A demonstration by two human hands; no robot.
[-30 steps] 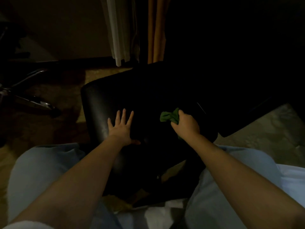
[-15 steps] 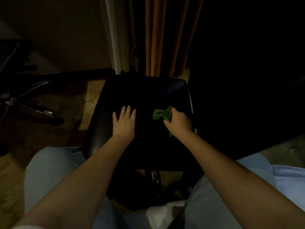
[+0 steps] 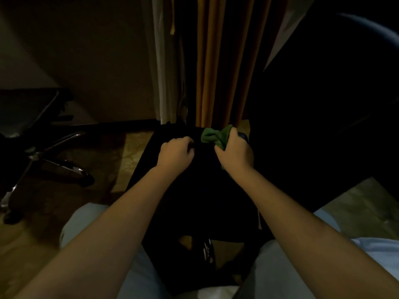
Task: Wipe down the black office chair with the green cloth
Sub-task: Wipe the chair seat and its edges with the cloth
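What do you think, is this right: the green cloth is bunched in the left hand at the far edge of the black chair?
Not quite. The head view shows the green cloth bunched in the right hand, not the left hand; it is at the far edge of the black chair, as you said.

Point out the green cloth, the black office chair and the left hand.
green cloth (image 3: pixel 212 134), head view, on the bunched folds that show.
black office chair (image 3: pixel 194 201), head view, on its dark surface between the forearms.
left hand (image 3: pixel 176 153), head view, on the back of the hand.
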